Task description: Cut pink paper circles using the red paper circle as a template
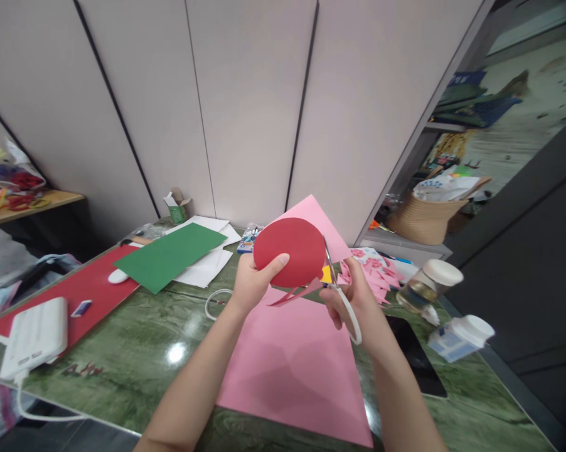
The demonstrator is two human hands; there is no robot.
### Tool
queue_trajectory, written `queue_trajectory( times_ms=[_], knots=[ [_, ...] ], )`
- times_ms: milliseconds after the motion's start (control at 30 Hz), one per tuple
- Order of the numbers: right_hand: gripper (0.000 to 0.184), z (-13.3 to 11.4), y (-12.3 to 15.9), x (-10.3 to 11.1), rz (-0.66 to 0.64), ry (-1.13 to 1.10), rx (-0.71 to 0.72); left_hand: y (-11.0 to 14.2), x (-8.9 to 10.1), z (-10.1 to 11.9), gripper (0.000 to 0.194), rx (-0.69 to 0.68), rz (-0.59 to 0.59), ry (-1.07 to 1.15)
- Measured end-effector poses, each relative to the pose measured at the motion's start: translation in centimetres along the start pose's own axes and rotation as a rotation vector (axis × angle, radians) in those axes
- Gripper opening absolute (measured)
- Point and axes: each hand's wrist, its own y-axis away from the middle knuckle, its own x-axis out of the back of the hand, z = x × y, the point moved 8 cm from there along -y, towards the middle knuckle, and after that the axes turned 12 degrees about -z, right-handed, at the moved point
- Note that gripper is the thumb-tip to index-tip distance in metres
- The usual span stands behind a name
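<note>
My left hand [257, 279] grips a red paper circle [290, 248] together with a pink sheet [318, 216] behind it, the thumb lying on the red face. In my right hand [358, 298] is a pair of scissors [349, 314] with white handles. The blades point up along the right edge of the circle, against the pink paper. A partly cut strip [295, 294] hangs below the circle. Underneath both hands a large pink sheet [297, 370] lies flat on the green table [170, 389].
Left are a green sheet [174, 254], white papers [205, 267], red paper [95, 282] and a white power bank [38, 333]. Right are pink scraps [374, 276], a black tablet [417, 355], a lidded jar [427, 289] and a white bottle [462, 336]. Cabinet doors [250, 94] stand behind.
</note>
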Motion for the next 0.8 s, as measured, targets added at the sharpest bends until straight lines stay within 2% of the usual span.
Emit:
queue_trajectory(
  times_ms=[200, 333, 500, 800],
  knots=[
    [0.071, 0.02, -0.06, 0.12, -0.077, 0.02, -0.067, -0.19, -0.01, 0.21, 0.023, 0.004, -0.024, 0.034],
    [0.069, -0.44, -0.14, 0.16, -0.11, 0.016, -0.03, -0.27, -0.06, -0.02, 0.023, 0.052, -0.062, 0.002],
    [0.07, -0.56, -0.31, 0.32, -0.078, 0.024, 0.055, -0.2, -0.29, -0.28, 0.022, 0.073, -0.11, -0.035],
    [0.066, -0.17, -0.08, 0.29, -0.071, 0.056, 0.034, -0.22, -0.38, 0.02, 0.019, 0.06, -0.131, -0.035]
  ],
)
